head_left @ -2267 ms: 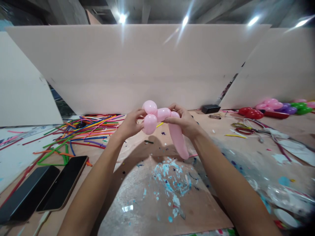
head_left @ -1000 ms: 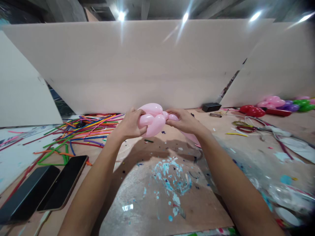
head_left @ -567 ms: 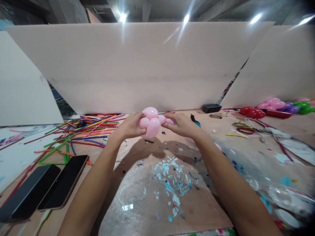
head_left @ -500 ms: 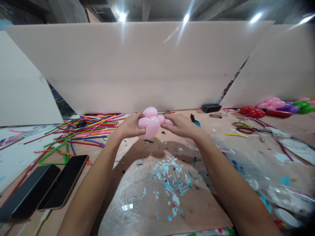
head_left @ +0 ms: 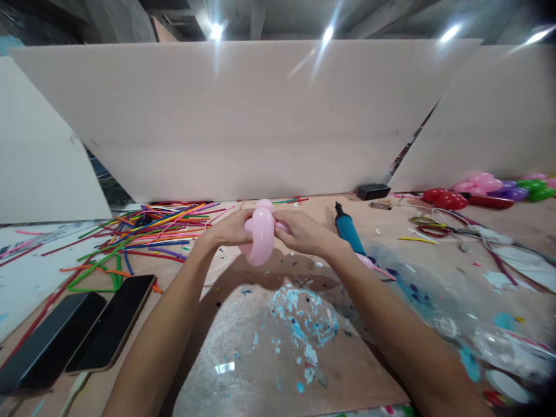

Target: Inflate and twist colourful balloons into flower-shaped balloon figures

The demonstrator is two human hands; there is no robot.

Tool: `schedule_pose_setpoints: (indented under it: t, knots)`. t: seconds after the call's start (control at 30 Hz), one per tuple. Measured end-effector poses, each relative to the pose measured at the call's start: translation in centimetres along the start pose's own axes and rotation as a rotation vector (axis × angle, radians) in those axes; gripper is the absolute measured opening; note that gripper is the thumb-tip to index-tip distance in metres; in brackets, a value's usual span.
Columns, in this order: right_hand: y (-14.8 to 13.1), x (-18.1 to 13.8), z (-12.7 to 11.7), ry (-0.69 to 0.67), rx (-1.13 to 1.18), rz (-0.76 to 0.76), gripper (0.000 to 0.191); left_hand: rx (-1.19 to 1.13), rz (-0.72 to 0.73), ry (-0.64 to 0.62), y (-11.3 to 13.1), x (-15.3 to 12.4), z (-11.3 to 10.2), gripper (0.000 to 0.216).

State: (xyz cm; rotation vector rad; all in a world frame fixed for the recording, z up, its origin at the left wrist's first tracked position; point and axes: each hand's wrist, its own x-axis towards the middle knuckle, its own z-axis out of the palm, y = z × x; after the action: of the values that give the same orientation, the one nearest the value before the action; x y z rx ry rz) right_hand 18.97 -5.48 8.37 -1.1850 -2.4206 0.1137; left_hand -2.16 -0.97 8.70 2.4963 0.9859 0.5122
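A pink twisted balloon (head_left: 263, 236), made of several rounded bubbles, is held up over the middle of the table between both hands. My left hand (head_left: 232, 227) is closed on its left side; the fingertips are partly hidden behind the bubbles. On the other side, my right hand (head_left: 299, 230) pinches a small bubble between thumb and fingers. One long bubble curves down toward me. Beyond my right forearm lies a blue balloon pump (head_left: 348, 229), with a pink balloon end (head_left: 365, 260) showing beside the arm.
Uninflated balloons (head_left: 160, 229) lie heaped at the left, behind a phone (head_left: 113, 324) and a dark box (head_left: 50, 341). At right are scissors (head_left: 452, 229), red balloons (head_left: 445, 198) and a plastic bottle (head_left: 499, 341). White boards (head_left: 260, 121) stand along the back.
The pink balloon has turned and come slightly lower and nearer; a long curved bubble now faces me. My right hand has shifted left and down, uncovering more of the pump.
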Motion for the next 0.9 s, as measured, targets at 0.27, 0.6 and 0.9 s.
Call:
schedule_pose_setpoints:
  t: [0.27,0.6,0.9]
  knots:
    - [0.4,0.1,-0.1,0.176,-0.099,0.171,0.02,0.036,0.024,0.168,0.7,0.5,1.4,0.038]
    - [0.9,-0.2,-1.7,0.246,0.106,0.03,0.043,0.135,0.297,0.542,1.5,0.5,1.5,0.047]
    - [0.8,-0.5,-1.5,0.164,-0.14,0.163,0.048,0.093,0.288,0.221,2.4,-0.3,0.3,0.05]
